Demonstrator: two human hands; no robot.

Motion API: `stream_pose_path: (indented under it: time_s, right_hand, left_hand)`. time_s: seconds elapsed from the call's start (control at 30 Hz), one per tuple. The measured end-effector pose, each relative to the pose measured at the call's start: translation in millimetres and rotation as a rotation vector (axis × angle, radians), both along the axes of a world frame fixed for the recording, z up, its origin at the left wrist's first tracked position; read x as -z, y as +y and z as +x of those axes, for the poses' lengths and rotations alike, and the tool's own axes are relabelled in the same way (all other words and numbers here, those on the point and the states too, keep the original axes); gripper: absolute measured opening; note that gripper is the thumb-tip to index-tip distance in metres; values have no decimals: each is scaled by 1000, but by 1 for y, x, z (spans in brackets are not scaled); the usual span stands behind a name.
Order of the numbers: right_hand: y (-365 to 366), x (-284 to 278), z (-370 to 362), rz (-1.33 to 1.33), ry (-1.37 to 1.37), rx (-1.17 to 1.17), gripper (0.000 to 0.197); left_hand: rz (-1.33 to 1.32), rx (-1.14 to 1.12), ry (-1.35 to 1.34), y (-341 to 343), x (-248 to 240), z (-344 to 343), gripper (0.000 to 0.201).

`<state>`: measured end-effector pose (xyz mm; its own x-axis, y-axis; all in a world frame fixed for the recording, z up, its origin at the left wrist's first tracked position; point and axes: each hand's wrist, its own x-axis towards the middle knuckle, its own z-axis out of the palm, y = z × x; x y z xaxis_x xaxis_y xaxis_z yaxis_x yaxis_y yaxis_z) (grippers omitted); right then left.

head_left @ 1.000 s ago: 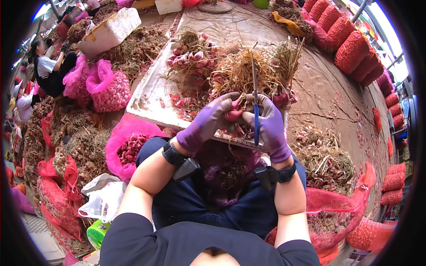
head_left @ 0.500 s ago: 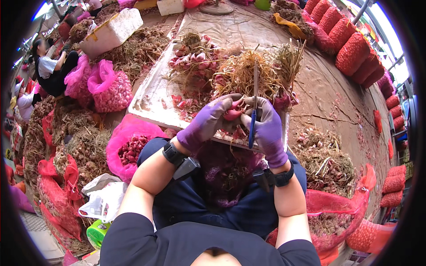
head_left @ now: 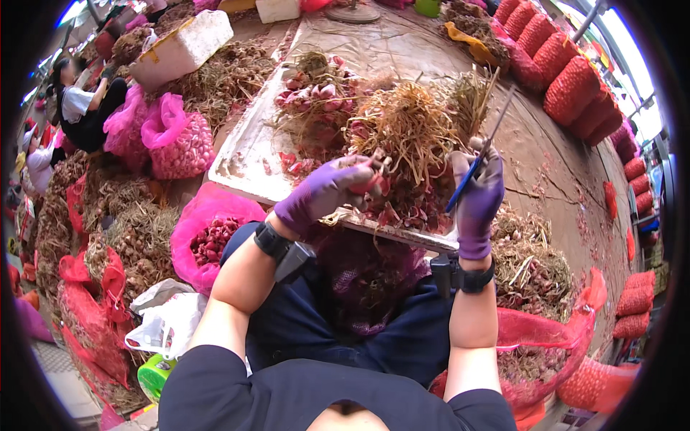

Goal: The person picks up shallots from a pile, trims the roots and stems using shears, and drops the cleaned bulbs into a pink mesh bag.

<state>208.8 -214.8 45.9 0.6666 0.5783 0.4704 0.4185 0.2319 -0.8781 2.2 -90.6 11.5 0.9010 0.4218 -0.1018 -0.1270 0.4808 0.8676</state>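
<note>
My left hand [head_left: 330,188], in a purple glove with grey palm, is closed around red shallots [head_left: 375,185] above the near edge of a white foam tray [head_left: 248,169]. My right hand [head_left: 478,194], gloved alike, grips a blue-handled blade [head_left: 468,179]; knife or scissors, I cannot tell. Its narrow blade points up and away to the right. Something small and pale shows at the right fingertips, too small to name. Between and beyond my hands, a dried bunch of shallots [head_left: 402,126] with straw-coloured stalks lies on the tray. Another shallot bunch [head_left: 316,97] sits to its left.
A pink mesh bag [head_left: 188,248] of loose shallots stands by my left knee. Dried bunches [head_left: 528,269] and an open red net bag [head_left: 539,330] are on the right. Full red sacks [head_left: 575,82] line the far right. A person [head_left: 86,104] sits at far left.
My right hand has moved right with the blade, away from my left hand, and the blade has tilted rightward. The left hand has shifted slightly left, still holding shallots.
</note>
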Motion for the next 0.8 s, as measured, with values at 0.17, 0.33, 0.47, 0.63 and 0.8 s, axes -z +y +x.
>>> stream_pose_path:
  time_s: [0.17,0.33,0.47,0.63,0.8]
  right_hand:
    - [-10,-5,-38,-273,71,-215,53]
    - [-9,16,-61,-279,312,-434,51]
    - [3,17,-78,-252,554,-482,39]
    - [14,31,-66,-145,514,-445,21]
    - [2,-3,-53,-368,376,-691,34]
  left_hand:
    - [-226,-88,-378,6,-3,-6,37]
    - [-123,-365,-515,8,12,20,36]
    - [288,-454,-186,-22,43,37,41]
    - [42,-398,-204,-49,10,41,40]
    - [367,-338,-128,-16,-10,16,36]
